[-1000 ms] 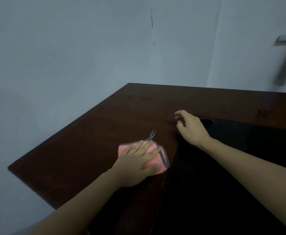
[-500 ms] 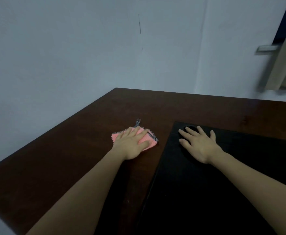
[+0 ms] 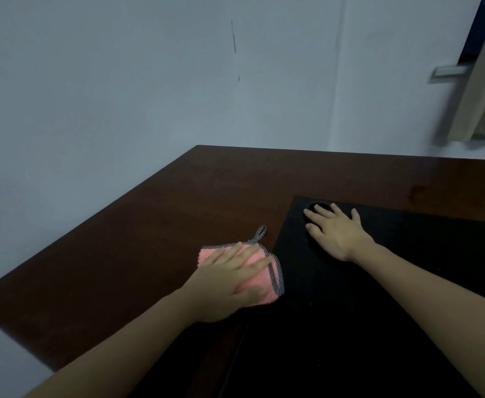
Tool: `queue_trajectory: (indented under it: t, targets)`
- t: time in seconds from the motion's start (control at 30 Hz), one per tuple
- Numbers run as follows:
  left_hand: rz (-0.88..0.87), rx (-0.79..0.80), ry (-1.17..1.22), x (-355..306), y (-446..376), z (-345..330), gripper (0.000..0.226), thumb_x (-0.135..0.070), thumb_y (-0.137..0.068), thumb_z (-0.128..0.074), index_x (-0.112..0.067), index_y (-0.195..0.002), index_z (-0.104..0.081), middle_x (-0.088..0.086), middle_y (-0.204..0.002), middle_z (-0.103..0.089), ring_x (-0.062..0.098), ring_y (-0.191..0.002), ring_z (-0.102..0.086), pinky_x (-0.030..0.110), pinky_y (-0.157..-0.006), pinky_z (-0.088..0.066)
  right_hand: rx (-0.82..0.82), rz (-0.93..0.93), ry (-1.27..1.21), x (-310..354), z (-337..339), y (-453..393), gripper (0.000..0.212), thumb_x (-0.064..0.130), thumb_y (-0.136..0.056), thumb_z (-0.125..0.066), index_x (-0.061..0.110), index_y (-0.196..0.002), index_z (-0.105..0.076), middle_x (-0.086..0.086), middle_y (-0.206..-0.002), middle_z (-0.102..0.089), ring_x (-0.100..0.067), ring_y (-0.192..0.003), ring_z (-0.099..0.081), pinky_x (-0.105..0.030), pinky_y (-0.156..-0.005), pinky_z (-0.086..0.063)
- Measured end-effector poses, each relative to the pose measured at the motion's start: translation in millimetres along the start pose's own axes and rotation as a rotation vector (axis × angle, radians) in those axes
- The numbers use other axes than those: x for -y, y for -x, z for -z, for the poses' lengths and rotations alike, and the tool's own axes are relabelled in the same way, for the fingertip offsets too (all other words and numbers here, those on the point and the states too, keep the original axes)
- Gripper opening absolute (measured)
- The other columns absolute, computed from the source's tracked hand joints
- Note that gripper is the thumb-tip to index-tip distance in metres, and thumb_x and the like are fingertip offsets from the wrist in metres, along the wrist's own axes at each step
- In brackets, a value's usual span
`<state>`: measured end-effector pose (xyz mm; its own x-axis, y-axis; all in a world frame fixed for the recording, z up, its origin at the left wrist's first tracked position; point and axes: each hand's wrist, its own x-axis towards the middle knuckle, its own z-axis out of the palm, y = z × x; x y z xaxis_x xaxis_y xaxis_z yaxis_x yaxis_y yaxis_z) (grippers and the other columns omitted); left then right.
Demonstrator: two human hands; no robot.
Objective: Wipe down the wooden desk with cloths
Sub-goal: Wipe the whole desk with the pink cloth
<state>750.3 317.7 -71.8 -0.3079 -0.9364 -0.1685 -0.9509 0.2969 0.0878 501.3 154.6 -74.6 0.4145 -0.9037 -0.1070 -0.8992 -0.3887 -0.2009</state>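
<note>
Flatly, left hand (image 3: 230,285) presses pink, checker-edged cloth (image 3: 257,278) on dark desk (image 3: 149,239).

Left hand (image 3: 230,282): palm down, fingers straight and slightly spread, pointing up-right, thumb out along the near side; forearm bare, entering from lower left

Right hand (image 3: 336,234): palm down, flat, fingers straight and spread, pointing up-left; forearm bare, entering from lower right

Hands apart, right one farther forward than left
</note>
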Motion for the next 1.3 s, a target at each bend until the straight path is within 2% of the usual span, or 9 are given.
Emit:
queue_trajectory:
  t: [0.07, 0.2, 0.33, 0.53, 0.8, 0.9, 0.97, 1.07, 1.3]
  targets:
    - [0.005, 0.003, 0.017, 3, 1, 1, 0.064, -0.072, -0.098, -0.02, -0.054, -0.156, 0.003, -0.022, -0.162, 0.018, 0.005, -0.148, 0.024, 0.03, -0.119, 0.015, -0.01, 0.004, -0.003, -1, -1, 0, 0.055, 0.051, -0.108, -0.018, 0.036, -0.161, -0.016, 0.005, -0.17, -0.008, -0.027, -0.157, 0.001, -0.061, -0.121, 0.003]
    - [0.074, 0.01, -0.017, 19, -34, 8, 0.079, -0.087, -0.083, -0.001, -0.052, -0.154, 0.008, -0.013, -0.168, 0.012, 0.013, -0.154, 0.013, 0.039, -0.125, 0.006, -0.024, 0.002, -0.015, -1, -1, -2, 0.054, 0.049, -0.108, -0.018, 0.035, -0.161, -0.018, 0.004, -0.17, -0.01, -0.026, -0.157, 0.0, -0.06, -0.121, 0.004]
    - [0.203, -0.006, 0.023, 31, -94, 18, 0.065, -0.07, -0.1, -0.018, -0.047, -0.158, 0.003, -0.01, -0.169, 0.009, 0.02, -0.156, 0.009, 0.046, -0.125, 0.004, -0.041, -0.004, -0.026, -1, -2, -6, 0.053, 0.047, -0.109, -0.02, 0.034, -0.161, -0.021, 0.004, -0.17, -0.012, -0.026, -0.157, -0.001, -0.061, -0.121, 0.003]
    - [0.32, -0.035, 0.047, 22, -144, 22, 0.064, -0.066, -0.102, -0.019, -0.045, -0.16, -0.001, -0.006, -0.171, 0.006, 0.023, -0.157, 0.007, 0.049, -0.126, 0.001, -0.08, 0.01, -0.077, -2, -4, -4, 0.05, 0.04, -0.11, -0.02, 0.032, -0.159, -0.028, 0.001, -0.169, -0.016, -0.024, -0.157, -0.005, -0.06, -0.121, 0.002]
    - [0.052, -0.006, -0.027, -16, -60, 7, 0.068, -0.073, -0.098, -0.012, -0.046, -0.159, 0.004, -0.008, -0.169, 0.011, 0.019, -0.156, 0.012, 0.046, -0.126, 0.004, -0.088, 0.02, -0.111, -2, -4, -2, 0.05, 0.038, -0.11, -0.021, 0.03, -0.158, -0.03, 0.002, -0.169, -0.018, -0.024, -0.156, -0.007, -0.058, -0.123, 0.001]
    - [-0.021, -0.024, -0.023, -20, -30, 0, 0.066, -0.073, -0.098, -0.015, -0.051, -0.157, 0.004, -0.015, -0.166, 0.015, 0.01, -0.152, 0.019, 0.036, -0.123, 0.012, -0.085, 0.016, -0.113, -3, -3, -3, 0.05, 0.039, -0.11, -0.021, 0.029, -0.158, -0.031, 0.001, -0.168, -0.019, -0.024, -0.157, -0.007, -0.058, -0.123, 0.001]
    - [-0.008, -0.017, 0.005, -18, -28, 0, 0.064, -0.072, -0.097, -0.017, -0.053, -0.155, 0.003, -0.019, -0.164, 0.016, 0.007, -0.15, 0.021, 0.033, -0.121, 0.015, -0.087, 0.012, -0.113, -4, -3, -4, 0.05, 0.039, -0.11, -0.022, 0.03, -0.158, -0.032, 0.001, -0.168, -0.019, -0.024, -0.157, -0.007, -0.059, -0.123, 0.001]
    - [0.041, -0.012, -0.024, -10, -53, 3, 0.07, -0.079, -0.092, -0.008, -0.053, -0.155, 0.006, -0.015, -0.167, 0.014, 0.012, -0.154, 0.016, 0.039, -0.125, 0.008, -0.09, 0.012, -0.11, -4, -4, -7, 0.049, 0.04, -0.11, -0.023, 0.03, -0.157, -0.032, 0.002, -0.168, -0.019, -0.024, -0.156, -0.007, -0.06, -0.122, 0.001]
    - [0.255, -0.071, 0.063, -5, -134, 18, 0.062, -0.067, -0.102, -0.023, -0.049, -0.159, -0.004, -0.009, -0.17, 0.004, 0.018, -0.157, 0.006, 0.045, -0.125, 0.003, -0.117, 0.013, -0.111, -4, -6, -6, 0.05, 0.039, -0.109, -0.028, 0.03, -0.157, -0.032, 0.001, -0.168, -0.02, -0.024, -0.156, -0.007, -0.06, -0.122, 0.001]
